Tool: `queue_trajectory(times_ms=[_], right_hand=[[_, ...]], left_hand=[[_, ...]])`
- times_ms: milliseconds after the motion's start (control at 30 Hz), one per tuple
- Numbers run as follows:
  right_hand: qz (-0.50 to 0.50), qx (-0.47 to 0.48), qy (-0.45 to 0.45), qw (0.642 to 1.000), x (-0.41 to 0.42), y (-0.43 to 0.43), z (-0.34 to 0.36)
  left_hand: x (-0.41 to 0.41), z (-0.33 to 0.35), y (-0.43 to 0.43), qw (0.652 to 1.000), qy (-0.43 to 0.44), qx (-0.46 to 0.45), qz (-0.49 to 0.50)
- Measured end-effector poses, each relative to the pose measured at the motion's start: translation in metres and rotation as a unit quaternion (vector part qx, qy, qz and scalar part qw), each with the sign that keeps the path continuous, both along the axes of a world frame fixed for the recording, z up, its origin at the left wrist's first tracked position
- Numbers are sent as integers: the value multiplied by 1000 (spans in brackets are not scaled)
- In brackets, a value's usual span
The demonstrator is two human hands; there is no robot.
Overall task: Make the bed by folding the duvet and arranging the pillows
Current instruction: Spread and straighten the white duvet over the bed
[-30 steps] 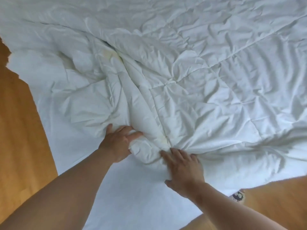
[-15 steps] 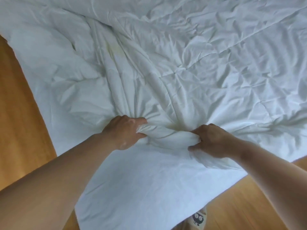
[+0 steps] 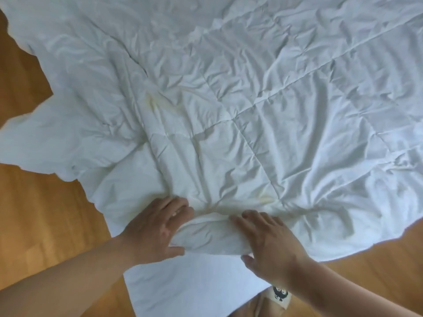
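Note:
A wrinkled white quilted duvet (image 3: 229,99) is spread over the bed and fills most of the view. Its near edge is bunched into a soft roll (image 3: 210,236) in front of me. My left hand (image 3: 155,227) holds the left end of that roll, fingers on top and thumb underneath. At the right end my right hand (image 3: 267,245) grips it the same way. Below the roll lies a smooth white sheet corner (image 3: 194,284). No pillow is in view.
Wooden floor (image 3: 45,213) shows at the left and at the lower right. Duvet flaps hang over the bed's left side. My foot in a pale slipper with a cartoon face (image 3: 280,294) stands by the sheet corner.
The bunched folds that ran up from my hands have been pulled out, so the duvet lies flatter and wider. Both hands went from tight fists to a looser hold on the near edge.

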State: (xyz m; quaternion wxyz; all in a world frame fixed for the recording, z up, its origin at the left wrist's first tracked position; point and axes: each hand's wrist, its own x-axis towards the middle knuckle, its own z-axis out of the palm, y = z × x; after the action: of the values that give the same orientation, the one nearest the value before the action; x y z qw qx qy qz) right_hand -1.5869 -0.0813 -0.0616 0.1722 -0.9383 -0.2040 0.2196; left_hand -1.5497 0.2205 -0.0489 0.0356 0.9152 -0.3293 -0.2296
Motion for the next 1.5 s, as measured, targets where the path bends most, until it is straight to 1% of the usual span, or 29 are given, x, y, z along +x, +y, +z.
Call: queue_trajectory(times_ms=[100,167,233,333,400,467,567,633,667,733,800,833,867,900,933,967,1000,1033,1067,1100,1133,1167,1200,1233,1267,1300,1367,1433,1500], right_hand=[[16,-15,-15,1000,-13,43,-21],[-4,-36,-7,999,-11,55,-33],[-39,-37,10,999,-4,54,-36],[-53,-22,25,998,6,50,-32],[-68,-8,59,996,17,45,-31],[-94,-7,110,989,26,39,-26],[-114,20,181,977,28,23,-8],[-97,37,192,976,20,11,7],[-77,40,191,978,15,6,16],[-45,39,192,980,4,0,30],[-34,18,210,977,-7,-2,35],[-28,-5,222,975,-15,-2,32],[-22,-33,227,973,-24,-1,26],[-15,-63,217,974,-36,0,19],[-10,-91,184,979,-50,2,11],[-11,-107,126,986,-65,5,5],[-16,-105,59,993,-81,9,0],[-23,-82,-8,996,-97,16,-2],[-26,-44,-69,996,-113,25,-3],[-21,-6,-109,994,-129,36,-5],[-10,19,-119,993,-146,46,-9],[3,21,-98,995,-161,54,-18],[16,-1,-55,998,-172,60,-27],[30,-33,-18,999,-180,65,-38],[41,-57,3,998,-184,68,-49],[41,-66,9,997,-185,71,-56],[0,-54,-8,998,-178,76,-62],[-50,-31,-37,998,-165,81,-61],[-81,-24,-27,996,-149,84,-53]], left_hand=[[-10,-8,63,996,-77,41,22],[-10,-13,98,990,-119,54,52],[-8,-21,105,988,-124,53,77],[-10,-38,86,982,-104,1,156],[-5,-41,70,970,-106,-23,215],[-4,-34,60,966,-106,-30,233],[-20,-16,58,974,-57,17,219],[-44,3,59,975,-19,82,205],[-60,12,60,971,6,103,217],[-91,26,62,954,70,76,283],[-120,37,57,929,144,4,342],[-134,37,53,918,177,-13,355],[-146,35,48,914,200,-9,353],[-156,29,45,913,217,5,346],[-162,24,40,909,235,23,345],[-167,18,36,904,244,40,348],[-170,13,32,907,230,66,345],[-173,10,28,924,173,84,331],[-175,8,25,943,79,79,314],[-179,4,23,954,-9,50,295],[-185,1,21,958,-82,-3,276],[-193,-2,20,959,-105,-47,258],[-203,-3,18,965,-67,-67,244],[-214,-9,19,972,-13,-59,229],[-226,-15,21,979,36,-28,198],[-236,-21,25,986,51,7,156],[-242,-34,32,993,45,64,93],[-235,-45,34,992,11,44,121],[-219,-40,30,980,28,-10,196]])
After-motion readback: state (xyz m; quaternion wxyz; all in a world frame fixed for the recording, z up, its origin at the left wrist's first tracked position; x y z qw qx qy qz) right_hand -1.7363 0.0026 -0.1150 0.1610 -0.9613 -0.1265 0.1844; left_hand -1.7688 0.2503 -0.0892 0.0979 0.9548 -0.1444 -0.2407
